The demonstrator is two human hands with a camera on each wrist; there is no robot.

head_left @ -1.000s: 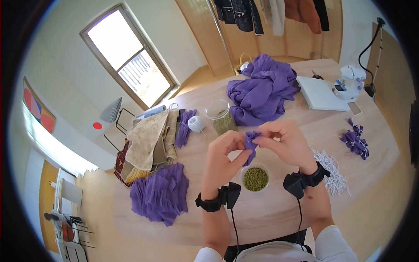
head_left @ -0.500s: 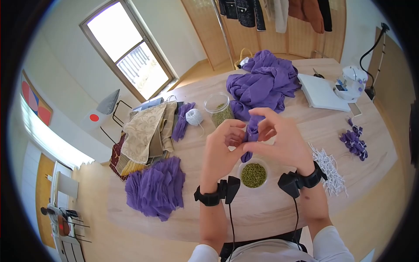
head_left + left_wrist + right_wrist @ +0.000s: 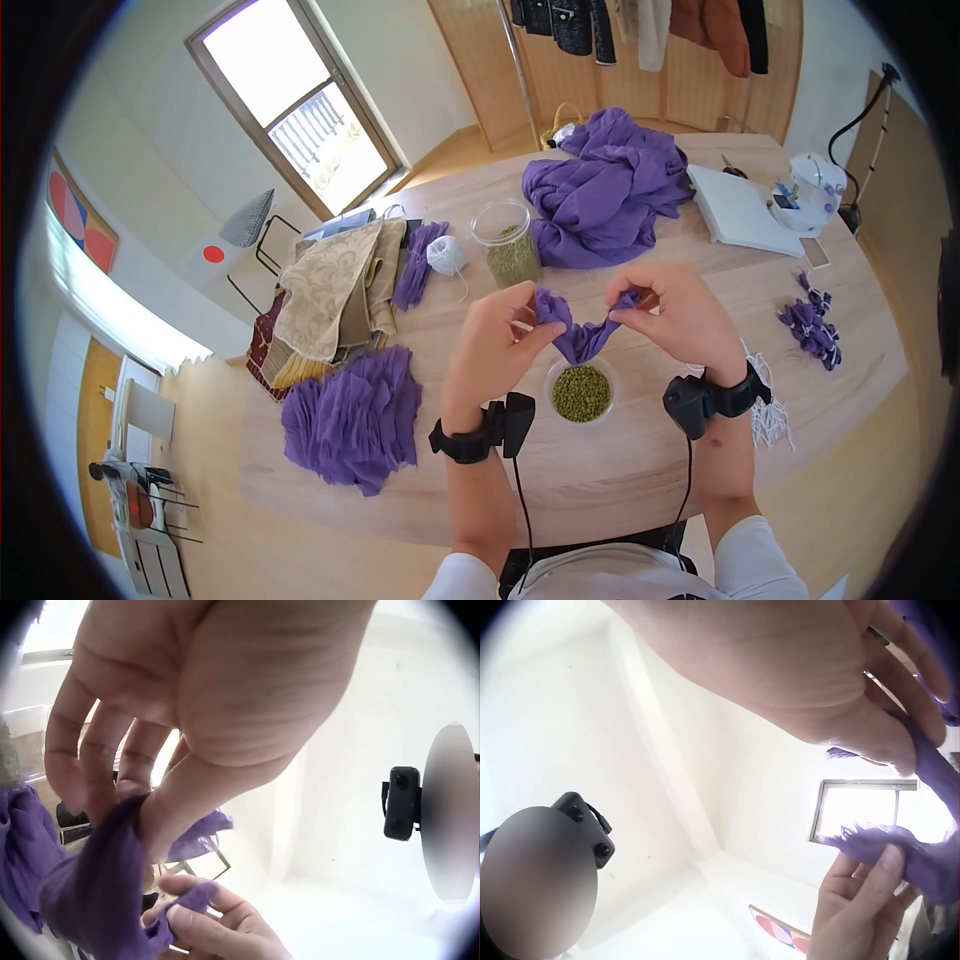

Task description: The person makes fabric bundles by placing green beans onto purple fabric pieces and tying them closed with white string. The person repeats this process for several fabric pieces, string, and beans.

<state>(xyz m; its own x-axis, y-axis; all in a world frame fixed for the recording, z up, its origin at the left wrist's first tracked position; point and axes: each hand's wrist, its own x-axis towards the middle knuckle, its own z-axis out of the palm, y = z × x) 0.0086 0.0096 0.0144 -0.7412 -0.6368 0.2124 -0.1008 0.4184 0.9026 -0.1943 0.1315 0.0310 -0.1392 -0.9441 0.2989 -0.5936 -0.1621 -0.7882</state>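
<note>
Between the two hands a strip of purple fabric sags in a shallow V, its ends frayed. The left hand pinches one end between thumb and fingers. At the other end, the right hand pinches it the same way. Both wrist views show thumbs pressed on the cloth, with the strip bunched below the left hand. Just under the sagging cloth, a clear round tub of green beans stands on the table. Behind the hands is a clear open jar partly filled with green grains.
A purple cloth heap lies at the back, a white sewing machine at back right. Tied purple bundles and white strings lie right. Left are stacked purple pieces, folded fabrics and a white yarn ball.
The hands were close together over the bunched purple strip. They have since moved apart, and the strip now spreads between them in a V.
</note>
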